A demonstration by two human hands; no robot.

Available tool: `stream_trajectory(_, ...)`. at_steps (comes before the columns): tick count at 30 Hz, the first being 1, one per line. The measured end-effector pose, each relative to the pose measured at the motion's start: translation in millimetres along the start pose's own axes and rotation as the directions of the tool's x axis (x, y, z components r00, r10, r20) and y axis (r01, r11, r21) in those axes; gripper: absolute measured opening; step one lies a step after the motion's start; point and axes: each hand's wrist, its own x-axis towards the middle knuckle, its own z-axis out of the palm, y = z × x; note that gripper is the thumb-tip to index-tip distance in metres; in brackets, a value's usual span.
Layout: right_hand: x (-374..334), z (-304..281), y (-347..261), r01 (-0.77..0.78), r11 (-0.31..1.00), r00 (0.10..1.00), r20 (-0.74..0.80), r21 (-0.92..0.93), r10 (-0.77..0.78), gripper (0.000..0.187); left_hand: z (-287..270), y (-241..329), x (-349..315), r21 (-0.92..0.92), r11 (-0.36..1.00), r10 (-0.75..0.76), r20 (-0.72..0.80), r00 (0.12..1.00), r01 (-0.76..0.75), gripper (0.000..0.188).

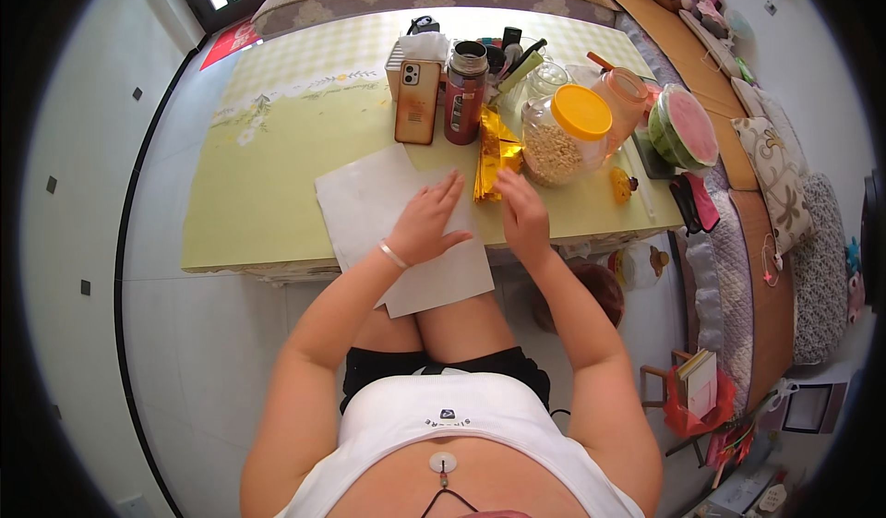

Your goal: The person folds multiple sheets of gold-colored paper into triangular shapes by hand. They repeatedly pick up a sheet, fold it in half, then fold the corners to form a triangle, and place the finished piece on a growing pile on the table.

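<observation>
White paper sheets (pixel 355 195) lie on the table's near edge, overlapping, with a corner hanging over my lap. My left hand (pixel 429 220), a pale band on its wrist, is over the paper with fingers stretched and thumb apart; whether it presses on the paper I cannot tell. To the right, my right hand (pixel 524 211) is beside the paper, fingers loosely bent and nothing visible in them. Its fingertips come close to shiny gold packets (pixel 492 153); contact is unclear. Behind it stands a clear jar (pixel 552 153) of pale flakes with a yellow lid.
A phone (pixel 418 102) leans upright beside a red open-topped flask (pixel 464 98). Farther right are a pinkish jar (pixel 620 98), a cut watermelon (pixel 685 130) and a small yellow toy (pixel 622 186). The table (pixel 249 213) ends just before my lap; a bin (pixel 591 296) stands below.
</observation>
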Motion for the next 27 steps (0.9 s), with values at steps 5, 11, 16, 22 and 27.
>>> stream_trajectory(5, -55, -23, -20, 0.279, 0.939, 0.889, 0.424, -0.201, -0.173, 0.056, -34, -24, -86, 0.082, 0.996, 0.03, 0.006, 1.0, -0.031, 0.07)
stream_trajectory(11, -62, -12, -13, 0.344, 0.932, 0.872, 0.408, -0.117, -0.271, 0.036, -55, -42, -148, 0.078, 0.997, 0.009, 0.027, 1.0, -0.011, 0.072)
stream_trajectory(16, -44, 10, -20, -0.04, 0.974, 0.974, 0.225, 0.223, -0.011, 0.02, -63, -18, -148, -0.026, 0.998, -0.051, -0.014, 0.999, 0.051, 0.071)
stream_trajectory(22, -19, 39, -35, -0.482, 0.836, 0.872, 0.239, 0.263, 0.427, 0.012, -42, -37, -142, -0.294, 0.946, -0.214, -0.259, 0.942, 0.134, 0.028)
stream_trajectory(27, -5, 60, -37, -0.557, 0.785, 0.831, 0.163, 0.271, 0.532, 0.015, -22, -39, -129, -0.424, 0.854, -0.49, -0.459, 0.741, 0.303, 0.011)
